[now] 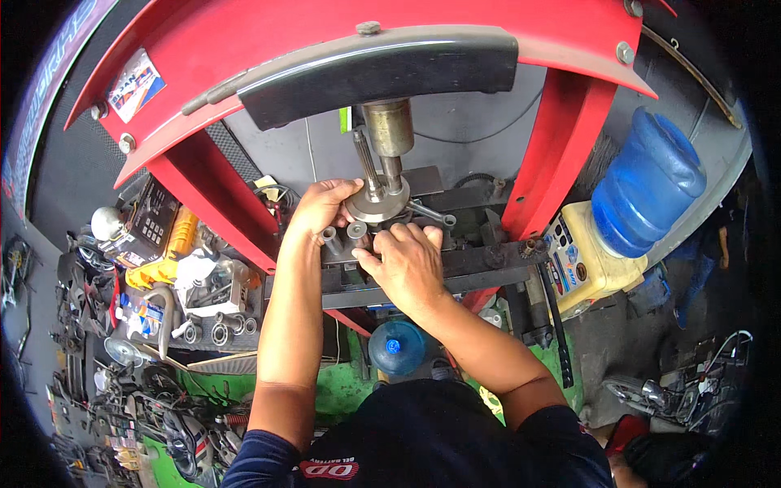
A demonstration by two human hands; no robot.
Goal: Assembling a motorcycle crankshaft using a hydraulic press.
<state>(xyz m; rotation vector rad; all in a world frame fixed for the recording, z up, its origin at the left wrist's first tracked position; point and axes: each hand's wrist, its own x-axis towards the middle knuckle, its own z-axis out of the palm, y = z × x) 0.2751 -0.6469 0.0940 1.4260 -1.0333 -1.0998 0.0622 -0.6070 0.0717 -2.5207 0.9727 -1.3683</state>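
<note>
A motorcycle crankshaft half (370, 210), a round steel web with a splined shaft (366, 163) standing up from it, sits under the press ram (388, 130). The narrower steel end of the ram comes down onto the web, beside the shaft. My left hand (327, 207) grips the web's left edge, thumb on top. My right hand (408, 264) is closed just in front of and below the web; whatever its curled fingers hold is hidden. Steel sleeves (332, 240) stand on the press bed (407, 285) between my hands, and a metal rod (431, 213) lies behind my right fingers.
Red press uprights (561, 146) flank the bed. At right, a blue water jug (651, 183) sits on a yellowish box (598, 268). A left-hand bench carries boxes and metal sleeves (224, 329). Another blue jug (397, 347) stands beneath the bed on the green floor.
</note>
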